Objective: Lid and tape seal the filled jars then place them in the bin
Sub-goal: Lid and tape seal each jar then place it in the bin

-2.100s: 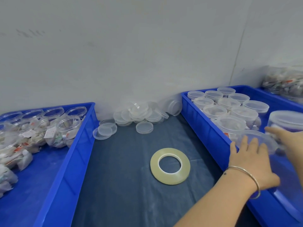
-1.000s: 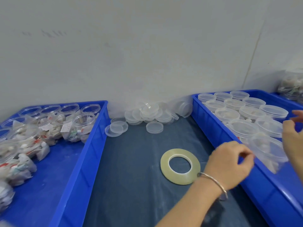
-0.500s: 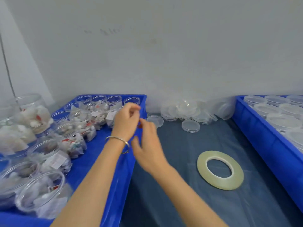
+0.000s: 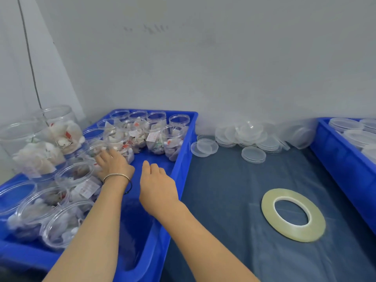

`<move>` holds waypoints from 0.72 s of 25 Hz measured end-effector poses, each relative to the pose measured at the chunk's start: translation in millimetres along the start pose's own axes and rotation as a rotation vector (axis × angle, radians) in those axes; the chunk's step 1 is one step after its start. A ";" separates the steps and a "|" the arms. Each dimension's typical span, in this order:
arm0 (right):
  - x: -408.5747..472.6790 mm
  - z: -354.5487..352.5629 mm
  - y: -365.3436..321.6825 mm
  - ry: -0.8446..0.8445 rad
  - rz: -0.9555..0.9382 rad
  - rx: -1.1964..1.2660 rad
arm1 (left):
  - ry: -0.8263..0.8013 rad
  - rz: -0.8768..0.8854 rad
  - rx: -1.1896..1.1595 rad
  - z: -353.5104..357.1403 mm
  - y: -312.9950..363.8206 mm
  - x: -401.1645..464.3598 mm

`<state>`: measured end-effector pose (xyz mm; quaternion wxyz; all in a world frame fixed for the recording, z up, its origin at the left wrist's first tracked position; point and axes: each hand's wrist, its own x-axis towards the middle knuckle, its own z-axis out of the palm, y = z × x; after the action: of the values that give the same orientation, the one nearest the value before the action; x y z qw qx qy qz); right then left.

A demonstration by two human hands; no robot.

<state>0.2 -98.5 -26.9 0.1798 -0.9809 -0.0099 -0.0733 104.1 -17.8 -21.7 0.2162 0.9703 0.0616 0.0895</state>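
A: Grey wall is being seen behind a dark blue mat. What is being shown at the left?

B: Open filled jars are being kept in the left bin. One jar is being touched by the left hand, fingers stretched out flat, a bangle being worn at the wrist.

A: And the right hand?

B: It is being held over the bin's bare floor, fingers loosely curled, nothing being gripped.

A: Further right?

B: Lids are being kept piled by the wall, tape is being left flat on the mat, and lidded jars are being held in the right bin.
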 end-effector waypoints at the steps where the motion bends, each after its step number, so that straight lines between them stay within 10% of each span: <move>1: -0.2 -0.8 -0.2 0.000 -0.003 -0.004 | -0.021 -0.005 0.026 0.7 -2.8 2.1; 11: -0.6 0.3 5.1 0.161 -0.031 0.250 | 0.070 0.024 -0.053 -13.3 13.3 -2.6; 18: -24.0 -45.1 48.1 0.522 -0.041 0.606 | 0.585 0.760 -0.435 -59.6 85.7 -82.3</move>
<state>-27.7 -159.3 -5.7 0.4561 -0.8313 -0.0047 -0.3175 18.8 -83.5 56.2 0.3387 0.7913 -0.2570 0.4393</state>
